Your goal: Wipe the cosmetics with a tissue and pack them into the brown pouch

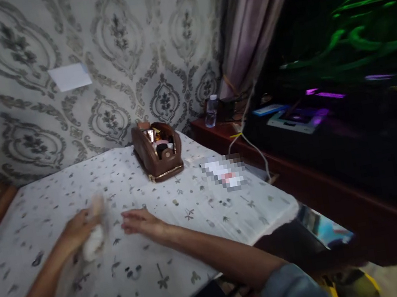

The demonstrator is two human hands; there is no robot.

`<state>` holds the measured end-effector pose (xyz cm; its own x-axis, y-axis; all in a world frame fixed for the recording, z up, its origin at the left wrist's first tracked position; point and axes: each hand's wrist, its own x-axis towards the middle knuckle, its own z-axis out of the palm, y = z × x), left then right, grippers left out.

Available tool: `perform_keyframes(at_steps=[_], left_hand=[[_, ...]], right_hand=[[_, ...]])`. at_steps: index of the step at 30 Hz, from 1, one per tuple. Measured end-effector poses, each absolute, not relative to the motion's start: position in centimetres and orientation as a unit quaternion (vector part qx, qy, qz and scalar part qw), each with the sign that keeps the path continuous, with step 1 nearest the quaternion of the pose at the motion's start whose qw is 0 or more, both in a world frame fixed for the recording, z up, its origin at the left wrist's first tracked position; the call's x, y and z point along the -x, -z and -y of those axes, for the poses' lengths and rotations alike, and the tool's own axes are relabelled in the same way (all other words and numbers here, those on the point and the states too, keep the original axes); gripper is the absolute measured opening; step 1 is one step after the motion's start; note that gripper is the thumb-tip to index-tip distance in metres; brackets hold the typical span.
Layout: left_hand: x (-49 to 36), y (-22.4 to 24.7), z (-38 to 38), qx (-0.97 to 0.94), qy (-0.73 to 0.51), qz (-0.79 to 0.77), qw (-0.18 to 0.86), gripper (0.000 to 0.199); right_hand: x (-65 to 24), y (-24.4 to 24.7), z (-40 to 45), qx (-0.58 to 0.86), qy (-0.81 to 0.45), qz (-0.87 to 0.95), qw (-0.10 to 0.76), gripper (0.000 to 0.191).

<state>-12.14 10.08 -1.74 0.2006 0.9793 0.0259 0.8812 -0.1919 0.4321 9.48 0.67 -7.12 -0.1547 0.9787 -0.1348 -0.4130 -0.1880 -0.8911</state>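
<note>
My left hand (77,229) is closed over the left part of the table, holding a small white item (93,243) that hangs below the fingers. Motion smears that item, so its kind does not show; a pale beige blur rises above the fingertips. A short way to the right, my right hand (146,225) hovers with its fingers stretched towards the left one, and nothing is in it. Beyond both hands, against the wall side, stands a brown cosmetic bag (166,169), unzipped, with several small containers inside.
A printed white cloth covers the table (137,285). At its right edge lies a pixelated pale item (223,172). The dark red ledge (202,125) alongside carries a clear bottle (211,113), a white cable (258,153) and a tablet-like device (296,122).
</note>
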Motion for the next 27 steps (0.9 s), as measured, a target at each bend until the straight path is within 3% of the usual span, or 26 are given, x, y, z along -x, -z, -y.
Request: perform_keyframes(at_steps=[2,5,11,14,18,20,22,25,27], left_hand=[[8.5,2.0,-6.1,-0.791,-0.161,-0.540,0.239,0.055],[5.3,2.7,-2.4,-0.813,-0.203,-0.504,0.211,0.054],[6.4,3.2,-0.6,-0.822,-0.240,-0.485,0.177,0.040],[7.5,2.1,-1.0,-0.812,-0.267,-0.498,0.145,0.039],[7.4,0.5,-2.0,-0.785,-0.318,-0.520,0.112,0.032],[6.3,0.3,-2.0,-0.787,-0.359,-0.492,0.103,0.026],[4.9,0.8,-1.5,-0.818,-0.373,-0.425,0.109,0.025],[3.1,2.6,-0.4,-0.893,-0.317,-0.300,0.109,0.036],[2.6,3.8,-0.2,-0.918,-0.283,-0.264,0.085,0.042]], right_hand=[[-9.9,7.4,-0.7,0.427,-0.602,0.417,0.530,0.040],[-11.1,7.5,-0.9,0.457,-0.521,0.496,0.523,0.032],[-12.2,6.3,-0.5,0.444,-0.462,0.578,0.505,0.046],[-11.8,5.1,0.5,0.481,-0.419,0.631,0.441,0.063],[-11.1,4.1,2.0,0.543,-0.335,0.695,0.331,0.107],[-10.9,4.1,2.5,0.574,-0.291,0.706,0.297,0.115],[-11.1,4.3,2.7,0.602,-0.250,0.704,0.283,0.104],[-11.6,4.9,2.7,0.617,-0.231,0.701,0.272,0.068],[-11.9,5.3,2.5,0.620,-0.230,0.692,0.289,0.064]])
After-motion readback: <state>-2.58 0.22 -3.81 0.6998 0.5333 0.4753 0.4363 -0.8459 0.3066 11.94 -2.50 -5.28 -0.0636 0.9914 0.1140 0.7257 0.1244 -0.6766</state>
